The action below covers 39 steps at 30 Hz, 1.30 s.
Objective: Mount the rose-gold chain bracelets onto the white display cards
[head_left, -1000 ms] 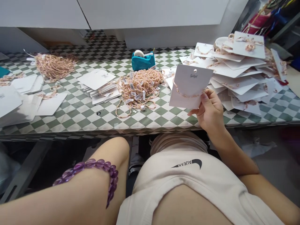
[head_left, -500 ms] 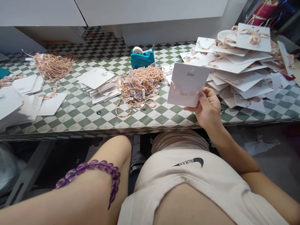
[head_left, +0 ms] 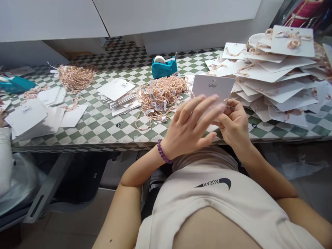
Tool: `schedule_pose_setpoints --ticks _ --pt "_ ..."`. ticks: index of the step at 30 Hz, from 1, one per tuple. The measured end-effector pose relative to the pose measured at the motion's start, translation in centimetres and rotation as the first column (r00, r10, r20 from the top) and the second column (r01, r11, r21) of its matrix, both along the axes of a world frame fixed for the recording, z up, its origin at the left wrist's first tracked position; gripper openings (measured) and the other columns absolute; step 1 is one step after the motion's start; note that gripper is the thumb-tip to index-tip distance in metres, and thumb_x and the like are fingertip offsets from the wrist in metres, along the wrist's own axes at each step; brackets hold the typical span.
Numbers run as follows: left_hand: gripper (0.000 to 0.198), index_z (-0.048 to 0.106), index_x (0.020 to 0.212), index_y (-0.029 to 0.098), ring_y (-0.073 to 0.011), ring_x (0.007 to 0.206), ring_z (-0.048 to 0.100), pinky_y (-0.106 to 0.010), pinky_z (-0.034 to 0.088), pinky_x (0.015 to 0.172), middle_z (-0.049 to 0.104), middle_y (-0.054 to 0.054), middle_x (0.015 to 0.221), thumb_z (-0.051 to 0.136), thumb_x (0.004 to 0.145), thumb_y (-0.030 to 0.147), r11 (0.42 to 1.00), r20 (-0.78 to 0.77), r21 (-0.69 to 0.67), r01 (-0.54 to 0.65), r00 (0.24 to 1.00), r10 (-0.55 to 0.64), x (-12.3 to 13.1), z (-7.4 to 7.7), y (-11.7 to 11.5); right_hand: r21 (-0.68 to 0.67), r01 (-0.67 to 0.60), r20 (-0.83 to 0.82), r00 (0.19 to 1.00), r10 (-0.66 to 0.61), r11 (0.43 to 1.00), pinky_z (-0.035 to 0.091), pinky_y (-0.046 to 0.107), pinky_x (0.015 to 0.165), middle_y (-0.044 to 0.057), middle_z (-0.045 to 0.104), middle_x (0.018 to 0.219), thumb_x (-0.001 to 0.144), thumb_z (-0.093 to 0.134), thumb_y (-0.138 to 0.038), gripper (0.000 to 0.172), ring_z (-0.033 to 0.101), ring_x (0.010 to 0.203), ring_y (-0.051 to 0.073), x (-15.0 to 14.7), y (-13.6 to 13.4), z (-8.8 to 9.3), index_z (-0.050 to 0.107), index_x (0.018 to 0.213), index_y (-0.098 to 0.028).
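My right hand (head_left: 234, 125) grips a white display card (head_left: 213, 87) by its lower right edge, above the table's front edge. A thin rose-gold chain is strung across the card, mostly hidden behind my fingers. My left hand (head_left: 192, 126), with a purple bead bracelet (head_left: 163, 153) on the wrist, lies over the card's front with fingers stretched out and spread. It touches the card and grips nothing.
A green-and-white checked table (head_left: 103, 124) carries a heap of rose-gold chains (head_left: 162, 93), a teal tape dispenser (head_left: 164, 66), blank white cards (head_left: 118, 91), another chain heap (head_left: 75, 76) at left and a big pile of carded chains (head_left: 275, 76) at right.
My left arm has risen from my lap and its hand now covers the front of the card. The right hand has lowered the card slightly toward me.
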<state>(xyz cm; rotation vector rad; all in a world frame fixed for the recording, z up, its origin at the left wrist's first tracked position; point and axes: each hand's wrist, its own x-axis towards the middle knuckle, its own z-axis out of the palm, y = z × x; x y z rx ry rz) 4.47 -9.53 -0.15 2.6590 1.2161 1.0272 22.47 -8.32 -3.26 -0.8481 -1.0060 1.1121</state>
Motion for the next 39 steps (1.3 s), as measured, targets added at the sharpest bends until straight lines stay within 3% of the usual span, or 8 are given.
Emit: schedule_pose_setpoints --ticks 4,19,24,27,29,34,36,39 --pt "0.060 0.044 0.148 0.011 -0.0351 0.143 0.047 -0.054 0.029 0.124 0.054 -0.019 0.149 0.054 0.099 0.045 0.979 -0.217 0.196 0.052 0.976 -0.009 0.4 -1.4 1.6 -0.074 0.001 -0.017 1.000 -0.002 0.997 0.069 0.035 0.065 -0.002 0.076 0.095 0.075 0.083 -0.034 0.048 0.076 0.088 0.021 0.1 0.2 -0.3 0.049 0.108 -0.026" --pt "0.053 0.051 0.145 0.016 -0.0319 0.142 0.048 -0.046 0.033 0.123 0.061 -0.016 0.139 0.057 0.098 0.038 0.966 -0.191 0.249 0.072 0.981 -0.024 0.1 -2.9 1.1 -0.087 -0.066 -0.123 0.991 0.055 0.994 0.068 0.029 0.058 -0.004 0.072 0.088 0.070 0.089 -0.051 0.051 0.072 0.074 0.014 0.2 0.5 0.1 0.053 0.094 -0.025" --pt "0.040 0.054 0.136 0.024 -0.0279 0.140 0.048 -0.046 0.040 0.120 0.058 -0.013 0.140 0.058 0.098 0.036 0.980 0.098 0.164 0.112 0.987 -0.129 -0.7 -2.9 1.3 -0.100 -0.061 -0.102 0.993 0.051 0.993 0.066 0.025 0.054 -0.005 0.066 0.082 0.070 0.088 -0.057 0.052 0.070 0.070 0.012 0.2 0.7 0.1 0.054 0.090 -0.023" --pt "0.033 0.050 0.130 0.024 -0.0218 0.122 0.060 -0.039 0.054 0.102 0.060 -0.012 0.130 0.048 0.102 0.042 0.998 0.494 0.027 0.050 0.868 -0.056 -1.4 -2.5 2.4 -0.106 -0.058 -0.088 0.995 0.049 0.993 0.065 0.025 0.052 -0.004 0.064 0.082 0.067 0.089 -0.058 0.053 0.069 0.070 0.012 0.1 0.7 0.2 0.054 0.088 -0.023" --pt "0.033 0.050 0.122 0.024 -0.0175 0.101 0.066 -0.031 0.058 0.083 0.064 -0.008 0.114 0.041 0.104 0.051 0.988 0.618 -0.109 0.106 0.786 -0.016 -1.7 -2.3 3.4 -0.113 -0.059 -0.082 0.995 0.050 0.992 0.065 0.025 0.052 -0.004 0.063 0.082 0.067 0.089 -0.057 0.053 0.068 0.069 0.012 0.1 0.7 0.1 0.054 0.087 -0.023" --pt "0.048 0.051 0.091 0.022 -0.0108 0.062 0.051 -0.024 0.044 0.055 0.051 0.002 0.074 0.039 0.101 0.068 0.933 0.598 -0.296 0.205 0.801 0.014 -1.8 -2.5 4.3 -0.052 -0.117 -0.020 0.993 0.116 0.992 0.066 0.025 0.054 -0.003 0.061 0.084 0.073 0.086 -0.057 0.047 0.067 0.072 0.012 0.3 0.5 -0.1 0.056 0.088 -0.024" --pt "0.047 0.051 0.087 0.022 -0.0101 0.060 0.049 -0.024 0.041 0.054 0.049 0.003 0.071 0.042 0.101 0.065 0.953 0.611 -0.249 0.171 0.792 0.017 -1.7 -2.7 4.1 0.009 -0.141 0.050 0.989 0.140 0.990 0.067 0.027 0.057 -0.002 0.063 0.086 0.078 0.083 -0.053 0.041 0.069 0.077 0.014 0.3 0.2 -0.2 0.057 0.090 -0.024" --pt "0.037 0.056 0.101 0.021 -0.0126 0.077 0.064 -0.024 0.050 0.066 0.064 -0.002 0.087 0.044 0.104 0.057 0.972 0.618 -0.152 0.180 0.785 -0.049 -1.8 -2.8 3.7 0.166 -0.063 0.194 0.981 0.030 0.984 0.069 0.032 0.070 -0.001 0.069 0.087 0.085 0.079 -0.044 0.026 0.072 0.083 0.015 0.0 -0.5 -0.5 0.061 0.093 -0.027"
